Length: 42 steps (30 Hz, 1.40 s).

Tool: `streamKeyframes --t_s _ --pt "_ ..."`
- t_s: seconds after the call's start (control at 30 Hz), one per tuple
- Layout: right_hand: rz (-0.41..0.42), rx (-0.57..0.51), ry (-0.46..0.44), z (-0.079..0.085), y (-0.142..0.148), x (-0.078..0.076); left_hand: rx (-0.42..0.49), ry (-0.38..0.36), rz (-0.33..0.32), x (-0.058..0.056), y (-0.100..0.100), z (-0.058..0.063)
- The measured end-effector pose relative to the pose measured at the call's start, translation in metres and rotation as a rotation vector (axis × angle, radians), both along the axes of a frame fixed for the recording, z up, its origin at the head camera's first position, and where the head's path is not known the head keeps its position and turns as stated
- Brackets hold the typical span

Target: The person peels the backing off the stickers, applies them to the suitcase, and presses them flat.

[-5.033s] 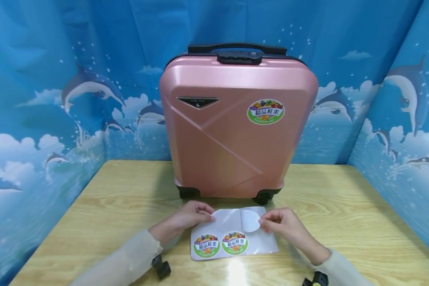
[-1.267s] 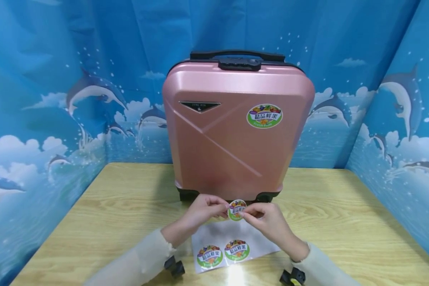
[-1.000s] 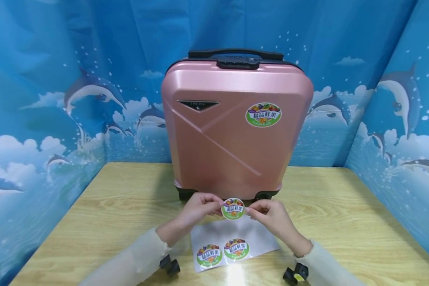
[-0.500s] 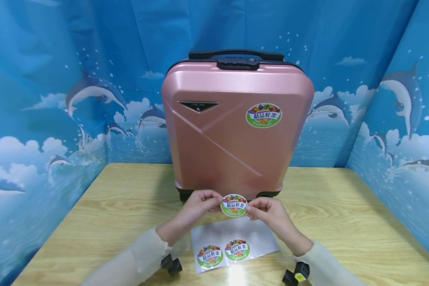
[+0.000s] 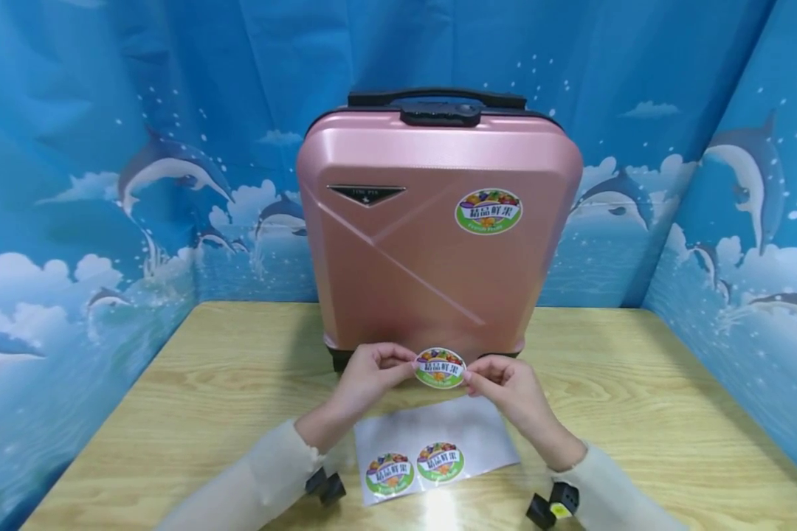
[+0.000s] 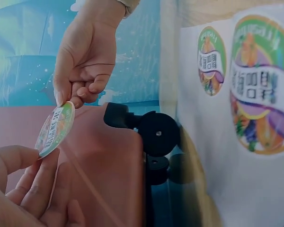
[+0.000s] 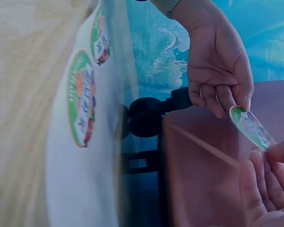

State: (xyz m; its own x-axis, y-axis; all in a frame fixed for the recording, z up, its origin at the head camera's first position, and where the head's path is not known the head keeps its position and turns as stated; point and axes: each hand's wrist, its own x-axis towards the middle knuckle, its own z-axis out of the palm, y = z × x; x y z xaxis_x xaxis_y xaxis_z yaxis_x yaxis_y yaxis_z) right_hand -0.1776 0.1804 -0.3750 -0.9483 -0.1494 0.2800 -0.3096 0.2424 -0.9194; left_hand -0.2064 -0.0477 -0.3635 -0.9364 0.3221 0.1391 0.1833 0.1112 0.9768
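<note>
A round fruit sticker with a green lower band and printed fruit is stretched between both hands, in front of the suitcase's lower edge. My left hand pinches its left edge between thumb and fingers. At the right edge, the thumb and fingers of my right hand pinch it too. Both wrist views show the sticker held at opposite ends. Below the hands lies a white backing sheet with two more such stickers on its near left part. The pink suitcase stands upright behind, bearing one sticker at upper right.
The wooden table carries everything. Black wheels show at the suitcase's base, and a black handle tops it. Blue dolphin-print curtains enclose the back and sides.
Five seconds ago the right hand was peeling the sticker back from the sheet. Now it is off the sheet, held by both hands, and has risen towards the suitcase over the last second.
</note>
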Motion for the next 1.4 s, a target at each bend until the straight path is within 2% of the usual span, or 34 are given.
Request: streamKeyframes --t_s 0.13,0.27,0.43,0.67,0.87,1.07,1.4 --pt "0.001 0.002 0.056 0.007 0.002 0.000 -0.034 0.052 0.045 0.001 0.001 0.006" --pt "-0.031 0.000 0.088 0.016 0.004 0.000 -0.036 0.084 0.050 0.001 0.003 0.014" --pt "-0.070 0.012 0.119 0.028 0.003 0.001 -0.036 0.095 0.058 0.002 0.004 0.024" --pt "-0.093 0.012 0.198 0.045 0.000 0.001 0.010 0.106 0.097 0.000 0.007 0.039" --pt "-0.124 -0.018 0.261 0.058 -0.001 -0.002 0.049 0.231 0.104 -0.004 0.011 0.051" --pt "-0.152 -0.019 0.299 0.071 -0.002 -0.001 0.065 0.360 0.139 -0.006 0.017 0.062" --pt "-0.181 -0.001 0.353 0.093 0.002 -0.003 0.128 0.484 0.180 -0.007 0.029 0.078"
